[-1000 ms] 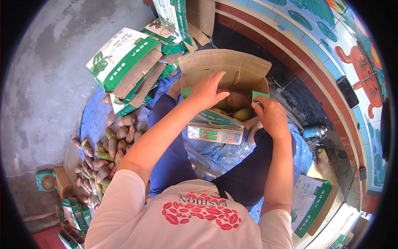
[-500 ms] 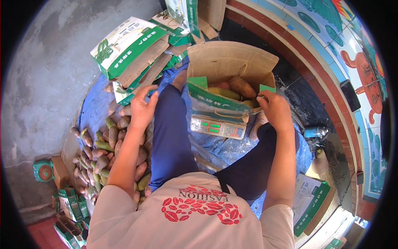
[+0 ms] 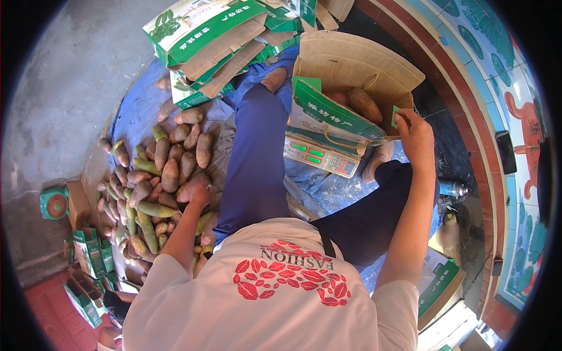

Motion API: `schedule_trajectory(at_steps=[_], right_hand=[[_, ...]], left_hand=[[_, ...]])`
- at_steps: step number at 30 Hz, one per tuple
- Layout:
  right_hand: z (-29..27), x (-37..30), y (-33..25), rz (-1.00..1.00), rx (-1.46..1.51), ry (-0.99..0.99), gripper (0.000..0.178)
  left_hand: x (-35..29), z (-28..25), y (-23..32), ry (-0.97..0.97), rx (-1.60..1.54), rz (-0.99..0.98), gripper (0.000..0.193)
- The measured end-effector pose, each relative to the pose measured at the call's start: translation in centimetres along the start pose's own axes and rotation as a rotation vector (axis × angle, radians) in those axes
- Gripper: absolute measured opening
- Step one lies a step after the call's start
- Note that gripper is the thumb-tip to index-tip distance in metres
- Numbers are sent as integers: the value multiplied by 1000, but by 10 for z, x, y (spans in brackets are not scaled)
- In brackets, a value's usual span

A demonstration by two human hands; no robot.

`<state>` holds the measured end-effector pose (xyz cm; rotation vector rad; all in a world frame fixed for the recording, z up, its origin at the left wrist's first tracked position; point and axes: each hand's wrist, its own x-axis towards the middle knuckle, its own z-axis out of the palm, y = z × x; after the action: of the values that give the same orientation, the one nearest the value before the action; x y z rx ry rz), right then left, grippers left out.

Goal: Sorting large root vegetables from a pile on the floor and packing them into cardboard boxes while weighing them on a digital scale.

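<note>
Root (image 3: pixel 184 193) touching left grip (image 3: pixel 201 188), amid pile (image 3: pixel 170 175).

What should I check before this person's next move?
1. Carton open: ok, its tall back panel stands up.
2. Right hand on the carton: ok, fingers at the small green flap.
3. Left hand at the root vegetable pile: ok.
4. Firm left grip on a root: cannot tell, the fingers are partly hidden.
5. Scale lit: ok, its display glows green.
6. Carton squarely on the scale: cannot tell, its underside is hidden.
</note>
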<state>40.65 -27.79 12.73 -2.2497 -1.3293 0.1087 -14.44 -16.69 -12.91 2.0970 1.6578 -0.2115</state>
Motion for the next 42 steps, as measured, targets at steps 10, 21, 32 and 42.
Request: schedule_trajectory(at_steps=[10,21,32,42], right_hand=[[-4,-3,3,-1,-20,4,20],[0,-9,20,26,-95,-14,19],[18,-2,7,-26,-145,-37,18],[11,-2,18,-65,-102,100,16]], left_hand=[[-52,124,-99,-533,126,-169,44],[-51,103,-17,-583,136,-253,51],[-66,157,-64,-524,535,189,48],[-70,17,-39,-190,464,-198,31]])
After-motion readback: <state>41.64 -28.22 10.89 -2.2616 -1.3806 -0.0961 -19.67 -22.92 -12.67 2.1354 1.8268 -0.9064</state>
